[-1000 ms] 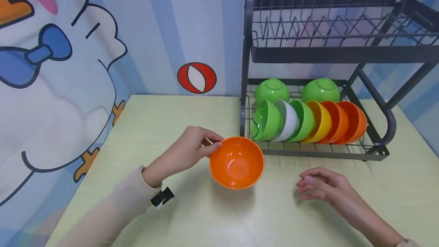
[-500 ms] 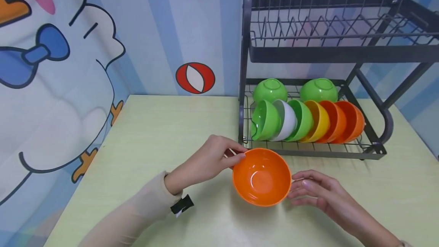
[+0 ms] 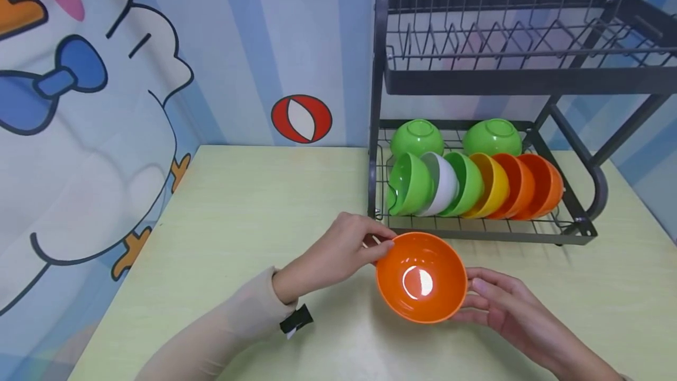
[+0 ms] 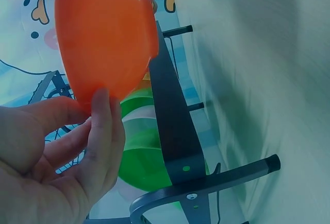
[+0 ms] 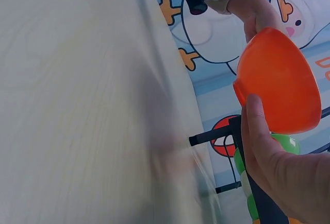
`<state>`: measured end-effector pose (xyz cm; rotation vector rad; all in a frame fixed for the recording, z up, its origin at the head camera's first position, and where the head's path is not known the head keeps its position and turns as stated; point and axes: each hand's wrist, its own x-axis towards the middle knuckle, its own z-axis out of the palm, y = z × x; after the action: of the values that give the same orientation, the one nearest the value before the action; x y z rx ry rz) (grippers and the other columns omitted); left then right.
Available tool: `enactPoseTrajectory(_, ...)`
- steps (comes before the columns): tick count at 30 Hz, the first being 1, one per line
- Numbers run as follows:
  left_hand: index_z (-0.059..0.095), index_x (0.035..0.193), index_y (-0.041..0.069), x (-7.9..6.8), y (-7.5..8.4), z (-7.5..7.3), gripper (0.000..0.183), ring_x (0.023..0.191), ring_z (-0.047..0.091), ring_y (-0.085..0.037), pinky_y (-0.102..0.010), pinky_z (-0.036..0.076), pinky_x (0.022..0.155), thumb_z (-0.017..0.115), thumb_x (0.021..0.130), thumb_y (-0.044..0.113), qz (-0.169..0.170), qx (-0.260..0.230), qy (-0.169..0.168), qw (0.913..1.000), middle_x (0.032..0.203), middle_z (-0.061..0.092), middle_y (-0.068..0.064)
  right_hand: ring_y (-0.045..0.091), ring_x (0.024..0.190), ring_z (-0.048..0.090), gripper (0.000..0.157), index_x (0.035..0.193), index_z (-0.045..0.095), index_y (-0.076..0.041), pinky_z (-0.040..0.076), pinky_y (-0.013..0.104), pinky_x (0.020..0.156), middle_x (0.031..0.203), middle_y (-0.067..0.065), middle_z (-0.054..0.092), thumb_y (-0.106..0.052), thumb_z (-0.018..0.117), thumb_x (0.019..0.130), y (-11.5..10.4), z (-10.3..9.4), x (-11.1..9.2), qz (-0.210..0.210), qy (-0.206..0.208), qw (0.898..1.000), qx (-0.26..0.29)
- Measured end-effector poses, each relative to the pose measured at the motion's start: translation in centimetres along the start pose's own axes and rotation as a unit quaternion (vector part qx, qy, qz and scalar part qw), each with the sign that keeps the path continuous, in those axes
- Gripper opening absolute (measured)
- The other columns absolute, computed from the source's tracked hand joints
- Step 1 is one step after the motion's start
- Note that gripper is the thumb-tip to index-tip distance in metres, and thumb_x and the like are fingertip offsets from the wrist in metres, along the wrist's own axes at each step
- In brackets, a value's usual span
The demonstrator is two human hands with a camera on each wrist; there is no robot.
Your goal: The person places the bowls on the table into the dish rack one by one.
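Observation:
In the head view an orange bowl (image 3: 421, 278) is held up over the table, tilted with its inside toward me. My left hand (image 3: 341, 254) pinches its upper left rim between thumb and fingers; the left wrist view shows these fingers (image 4: 105, 126) at the bowl's edge. My right hand (image 3: 508, 310) is at the bowl's right side, its fingers reaching behind the rim and the thumb just beside it. Nearly straight fingers (image 5: 255, 113) lie against the bowl's outside near its base in the right wrist view.
Behind the hands stands a dark two-tier dish rack (image 3: 502, 236). Its lower tier bears a row of green, white, yellow and orange bowls (image 3: 492, 184), with two green bowls (image 3: 418, 137) upside down behind. The pale tabletop (image 3: 264, 193) meets a cartoon-printed wall (image 3: 238, 52).
My left hand has carried the orange bowl rightward and slightly nearer to me. The right hand, earlier apart from the bowl, now touches its right side.

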<state>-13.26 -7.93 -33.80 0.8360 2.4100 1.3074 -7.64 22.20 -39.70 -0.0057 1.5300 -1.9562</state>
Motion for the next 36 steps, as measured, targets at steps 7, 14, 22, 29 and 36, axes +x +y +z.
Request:
enactPoseTrajectory(7,0.073,0.110,-0.001,0.1,-0.1,0.5,0.018,0.070,0.066,-0.003,-0.019,0.057,0.064,0.063,0.097,0.002,-0.006,0.001,0.003,1.0000,0.095,0.073,-0.006,0.025,0.110,0.066,0.033,0.135,0.052,-0.006,0.053,0.046,0.095,0.123,0.003,0.065,-0.024,0.041,0.109,0.1,-0.1,0.0,0.009,0.001,1.000,0.026)
enactPoseTrajectory(14,0.074,0.110,-0.001,0.2,0.0,0.8,0.018,0.072,0.066,-0.004,-0.018,0.057,0.063,0.064,0.096,0.004,0.000,0.013,0.008,0.9999,0.094,0.073,-0.006,0.024,0.113,0.065,0.030,0.133,0.054,-0.011,0.053,0.046,0.096,0.126,0.003,0.064,-0.023,0.042,0.109,0.2,-0.3,0.1,0.006,0.001,1.000,0.023)
enactPoseTrajectory(22,0.074,0.111,-0.001,0.4,-0.1,1.2,0.019,0.074,0.067,-0.007,-0.018,0.057,0.064,0.064,0.096,0.004,0.000,-0.006,0.009,0.9999,0.096,0.073,-0.005,0.024,0.114,0.062,0.054,0.153,0.025,0.001,0.051,0.044,0.099,0.130,0.002,0.060,-0.023,0.043,0.108,0.5,-0.3,0.3,0.014,0.015,0.999,0.034)
enactPoseTrajectory(29,0.074,0.112,0.002,0.5,-0.5,1.4,0.019,0.072,0.068,-0.006,-0.024,0.060,0.066,0.067,0.097,0.011,-0.010,-0.050,0.012,0.9986,0.095,0.073,-0.001,0.024,0.113,0.064,0.028,0.132,0.056,-0.020,0.053,0.043,0.097,0.127,-0.001,0.063,-0.022,0.043,0.108,0.5,-0.7,-0.1,-0.018,0.035,0.998,0.048)
enactPoseTrajectory(36,0.072,0.105,0.009,1.2,-1.9,0.2,0.016,0.075,0.064,-0.009,-0.026,0.058,0.065,0.067,0.098,0.022,0.012,-0.026,0.126,0.9916,0.086,0.069,0.001,0.020,0.110,0.066,0.025,0.117,0.065,-0.027,0.055,0.038,0.094,0.123,-0.004,0.066,-0.022,0.043,0.108,0.1,-1.3,-0.7,-0.035,0.076,0.995,0.049)
